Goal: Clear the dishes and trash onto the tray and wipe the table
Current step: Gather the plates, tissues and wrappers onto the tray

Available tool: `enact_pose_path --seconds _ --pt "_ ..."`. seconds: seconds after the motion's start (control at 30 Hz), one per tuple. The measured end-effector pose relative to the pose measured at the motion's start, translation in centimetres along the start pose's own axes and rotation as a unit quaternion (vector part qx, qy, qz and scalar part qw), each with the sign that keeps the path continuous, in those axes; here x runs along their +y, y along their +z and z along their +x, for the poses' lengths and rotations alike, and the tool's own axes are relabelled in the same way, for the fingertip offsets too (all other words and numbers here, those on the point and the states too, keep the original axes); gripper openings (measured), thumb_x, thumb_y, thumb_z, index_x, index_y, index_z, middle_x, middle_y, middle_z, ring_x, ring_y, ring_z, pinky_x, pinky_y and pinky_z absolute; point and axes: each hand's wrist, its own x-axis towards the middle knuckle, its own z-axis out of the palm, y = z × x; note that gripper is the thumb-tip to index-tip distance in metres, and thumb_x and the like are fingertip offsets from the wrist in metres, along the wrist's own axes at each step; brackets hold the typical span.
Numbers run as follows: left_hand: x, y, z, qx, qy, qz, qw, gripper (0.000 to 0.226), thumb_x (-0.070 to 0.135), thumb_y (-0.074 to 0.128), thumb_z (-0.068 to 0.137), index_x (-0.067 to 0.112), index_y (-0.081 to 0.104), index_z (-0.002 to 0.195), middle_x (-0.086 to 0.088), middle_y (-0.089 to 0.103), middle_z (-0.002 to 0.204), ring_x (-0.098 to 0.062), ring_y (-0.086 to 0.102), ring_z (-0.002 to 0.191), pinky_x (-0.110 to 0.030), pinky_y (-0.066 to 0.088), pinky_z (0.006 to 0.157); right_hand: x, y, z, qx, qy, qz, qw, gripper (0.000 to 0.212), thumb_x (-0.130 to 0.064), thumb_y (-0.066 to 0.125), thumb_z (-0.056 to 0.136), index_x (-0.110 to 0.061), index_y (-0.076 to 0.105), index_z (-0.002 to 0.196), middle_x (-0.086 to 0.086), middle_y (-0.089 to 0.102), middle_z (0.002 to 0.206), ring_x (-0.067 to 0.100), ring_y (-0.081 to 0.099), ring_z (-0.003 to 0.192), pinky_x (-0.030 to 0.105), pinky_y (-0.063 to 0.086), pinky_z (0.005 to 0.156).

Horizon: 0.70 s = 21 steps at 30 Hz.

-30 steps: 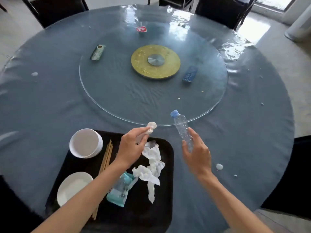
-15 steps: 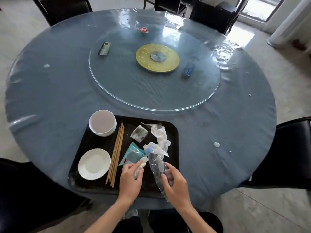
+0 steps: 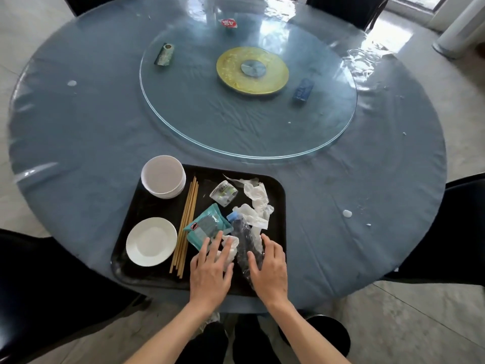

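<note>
The black tray [image 3: 278,190] holds stacked bowls [image 3: 162,177], a saucer [image 3: 151,241], chopsticks [image 3: 187,224], wrappers, tissues [image 3: 258,203] and a plastic bottle [image 3: 246,243]; left hand [image 3: 211,271] flat on a tissue wad, right hand [image 3: 270,271] resting open on the bottle.

The worktop [image 3: 78,132] wears blue cloth under glossy clear plastic film, with a smooth glass turntable [image 3: 199,122] at twelve o'clock above the matt black plastic tray [image 3: 157,206] holding glazed white bowls [image 3: 162,177], wooden chopsticks [image 3: 187,219], crumpled paper tissues [image 3: 256,198] and a crinkled clear plastic bottle [image 3: 245,240].
</note>
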Motion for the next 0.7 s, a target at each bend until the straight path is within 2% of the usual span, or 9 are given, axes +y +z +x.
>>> enact_pose_path --seconds 0.17,0.27,0.4,0.57,0.7 --pt "-0.4 0.3 -0.5 -0.035 0.020 0.028 0.999 0.088 0.058 0.052 0.086 0.038 0.010 0.160 0.008 0.012 0.169 -0.030 0.014 0.155 -0.052 0.034 0.113 0.3 -0.3 -0.2 0.005 0.007 -0.014 1.000 0.056 -0.046 0.053 0.100 -0.027 0.044 0.152 -0.002 0.050 0.151 0.017 0.047 0.136 0.040 0.047 0.107" --pt "-0.4 -0.1 -0.2 -0.035 0.025 0.019 0.999 0.085 0.062 0.044 0.087 0.042 0.005 0.160 0.011 0.005 0.169 -0.026 0.002 0.156 -0.054 0.026 0.118 0.8 -0.8 -0.2 -0.011 0.008 -0.003 1.000 0.058 -0.047 0.048 0.101 -0.031 0.037 0.156 -0.005 0.041 0.160 0.013 0.038 0.146 0.041 0.041 0.114" --pt "-0.1 -1.4 0.0 -0.034 0.042 0.013 0.998 0.078 0.065 0.035 0.091 0.044 0.003 0.159 0.015 -0.007 0.168 -0.020 -0.015 0.155 -0.054 0.011 0.124 1.0 -1.7 -0.9 -0.007 0.001 -0.004 1.000 0.058 -0.047 0.048 0.103 -0.036 0.033 0.158 -0.007 0.031 0.166 0.012 0.032 0.150 0.040 0.037 0.115" --pt "1.6 -4.3 0.7 -0.026 0.087 -0.004 0.996 0.073 0.066 0.032 0.092 0.047 0.004 0.158 0.017 -0.012 0.168 -0.020 -0.021 0.154 -0.054 -0.001 0.124 1.5 -3.9 -1.9 0.021 -0.005 -0.020 1.000 0.063 -0.061 0.034 0.100 -0.041 0.029 0.159 -0.009 0.018 0.170 0.014 0.016 0.157 0.039 0.026 0.120" --pt "3.6 -6.3 1.1 -0.014 0.115 0.007 0.993 0.073 0.066 0.031 0.093 0.047 0.003 0.158 0.017 -0.014 0.167 -0.020 -0.022 0.153 -0.053 -0.004 0.124 2.1 -6.5 -2.4 0.053 0.024 -0.019 0.998 0.069 -0.067 0.031 0.096 -0.042 0.026 0.160 -0.006 0.013 0.172 0.016 0.009 0.158 0.044 0.026 0.123"
